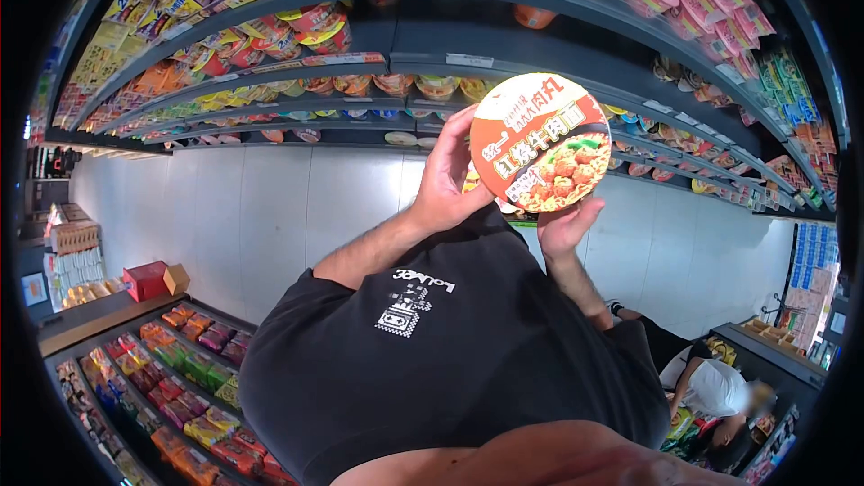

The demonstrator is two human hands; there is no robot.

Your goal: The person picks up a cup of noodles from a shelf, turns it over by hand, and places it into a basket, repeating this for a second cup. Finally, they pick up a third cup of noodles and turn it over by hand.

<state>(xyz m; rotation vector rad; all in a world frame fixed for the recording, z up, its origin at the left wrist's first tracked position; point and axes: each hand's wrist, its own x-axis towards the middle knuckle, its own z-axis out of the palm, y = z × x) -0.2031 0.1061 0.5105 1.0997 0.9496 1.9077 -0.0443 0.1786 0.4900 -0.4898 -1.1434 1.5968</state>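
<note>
An instant noodle bowl point(542, 144) is held up before my chest, its round lid tilted to face me. The lid is red, white and yellow, with large Chinese characters and a picture of noodles with meatballs. My left hand point(447, 166) grips the bowl's left side, with some fingers hidden behind it. Under the lower right edge, my right hand point(569, 227) supports the bowl, thumb out to the side and the other fingers mostly hidden. Most of the bowl's side wall is behind the lid.
Shelves point(432, 67) ahead carry rows of noodle cups and pink packs point(697, 4). Behind me to the left is a low rack of colourful packets point(193, 364), with a red box point(146, 281) on its edge. A person in a white top point(717, 387) bends over another rack behind right.
</note>
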